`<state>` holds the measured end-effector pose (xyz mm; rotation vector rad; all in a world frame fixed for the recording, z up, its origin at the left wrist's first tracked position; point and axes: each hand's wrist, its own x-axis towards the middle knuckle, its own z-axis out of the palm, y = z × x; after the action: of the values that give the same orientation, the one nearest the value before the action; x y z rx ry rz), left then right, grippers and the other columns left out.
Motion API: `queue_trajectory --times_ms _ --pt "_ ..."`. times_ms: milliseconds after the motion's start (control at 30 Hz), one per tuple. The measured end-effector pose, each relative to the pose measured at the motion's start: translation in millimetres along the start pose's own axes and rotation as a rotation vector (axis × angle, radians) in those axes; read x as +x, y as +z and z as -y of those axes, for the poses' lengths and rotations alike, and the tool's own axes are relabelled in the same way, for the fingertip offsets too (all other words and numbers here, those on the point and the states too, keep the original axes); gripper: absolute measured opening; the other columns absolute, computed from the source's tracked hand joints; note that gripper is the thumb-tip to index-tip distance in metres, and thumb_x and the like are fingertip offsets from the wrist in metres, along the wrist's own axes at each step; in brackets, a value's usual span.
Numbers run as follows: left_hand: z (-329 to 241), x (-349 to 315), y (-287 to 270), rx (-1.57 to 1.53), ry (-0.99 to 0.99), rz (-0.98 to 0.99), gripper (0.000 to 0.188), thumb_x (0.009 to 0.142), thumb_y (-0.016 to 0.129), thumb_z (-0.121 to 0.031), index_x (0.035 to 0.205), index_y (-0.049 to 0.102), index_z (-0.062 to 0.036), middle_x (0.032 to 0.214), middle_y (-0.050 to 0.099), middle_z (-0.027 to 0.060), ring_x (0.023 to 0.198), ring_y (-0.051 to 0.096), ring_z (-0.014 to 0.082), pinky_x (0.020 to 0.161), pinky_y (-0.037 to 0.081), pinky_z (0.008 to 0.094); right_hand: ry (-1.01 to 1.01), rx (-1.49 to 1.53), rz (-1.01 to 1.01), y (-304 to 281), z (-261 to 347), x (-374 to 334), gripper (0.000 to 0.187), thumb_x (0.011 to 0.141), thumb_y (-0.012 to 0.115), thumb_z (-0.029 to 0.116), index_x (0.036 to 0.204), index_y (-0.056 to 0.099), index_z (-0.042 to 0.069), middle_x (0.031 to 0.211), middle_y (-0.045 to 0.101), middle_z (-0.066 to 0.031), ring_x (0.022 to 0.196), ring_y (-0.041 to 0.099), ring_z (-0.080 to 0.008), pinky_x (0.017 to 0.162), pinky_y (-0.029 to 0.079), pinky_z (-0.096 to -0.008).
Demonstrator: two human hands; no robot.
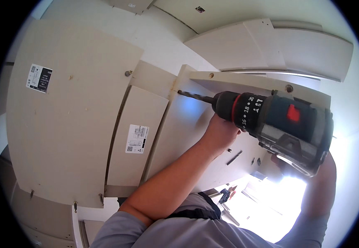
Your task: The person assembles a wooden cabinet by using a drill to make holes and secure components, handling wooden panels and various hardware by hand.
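Note:
A cordless drill point(295, 115), dark blue and black with a red ring, lies across the right of the view and points left. Its dark twist bit point(196, 97) meets the surface of a pale board point(175, 140) close to the board's edge. A bluish light spot falls beside the bit. Under the front of the drill my left hand point(223, 132) is closed against its collar, its fingers partly hidden. My right hand point(285, 165) grips the drill from behind, mostly covered by the drill's body.
A loose drill bit point(234, 158) and a small fitting point(229, 150) lie on the board below the drill. To the left rest a large labelled panel point(76, 115) with metal pegs and a narrower labelled panel point(138, 107). More panels point(307, 49) lie at the far right.

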<state>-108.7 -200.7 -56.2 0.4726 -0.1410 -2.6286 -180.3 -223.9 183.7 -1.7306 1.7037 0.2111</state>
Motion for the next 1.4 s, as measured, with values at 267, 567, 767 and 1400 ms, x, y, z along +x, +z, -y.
queue_trajectory --times_ms 267,567,767,1400 --pt "27.0 10.3 -12.7 0.059 0.059 0.022 0.006 0.094 0.061 -0.002 0.096 0.065 -0.0059 0.079 0.063 0.0013 0.075 0.060 0.0117 0.066 0.049 0.0294 0.453 0.506 -0.181 13.1 5.9 -12.2 0.057 0.070 0.091 0.005 0.123 0.070 0.005 0.124 0.070 -0.0114 0.109 0.070 -0.0264 0.092 0.056 -0.0377" --pt "21.6 9.4 -6.9 -0.064 -0.159 0.109 0.014 0.101 0.066 -0.017 0.106 0.067 -0.0041 0.087 0.067 0.0040 0.081 0.063 0.0125 0.080 0.053 0.0286 0.582 1.106 -0.987 109.2 -47.4 -137.3 0.053 0.103 0.054 0.038 0.136 0.051 -0.004 0.099 0.071 -0.0262 0.075 0.075 -0.0338 0.058 0.064 -0.0415" --pt "31.4 7.7 -4.1 0.123 -0.190 0.090 0.015 0.102 0.064 -0.018 0.105 0.066 -0.0042 0.084 0.065 0.0023 0.078 0.058 0.0107 0.073 0.050 0.0278 0.217 1.686 -0.424 164.8 -83.4 -137.7 0.078 0.091 0.074 0.044 0.146 0.045 -0.003 0.120 0.063 -0.0356 0.092 0.073 -0.0398 0.068 0.063 -0.0418" --pt "48.0 8.7 -11.8 -0.112 -0.101 0.087 0.009 0.101 0.065 -0.012 0.106 0.066 -0.0045 0.093 0.064 0.0001 0.087 0.061 0.0090 0.080 0.051 0.0266 0.461 1.667 -0.497 160.4 -76.5 -103.6 0.080 0.084 0.083 0.016 0.149 0.039 0.000 0.109 0.069 -0.0290 0.077 0.075 -0.0295 0.063 0.063 -0.0367"
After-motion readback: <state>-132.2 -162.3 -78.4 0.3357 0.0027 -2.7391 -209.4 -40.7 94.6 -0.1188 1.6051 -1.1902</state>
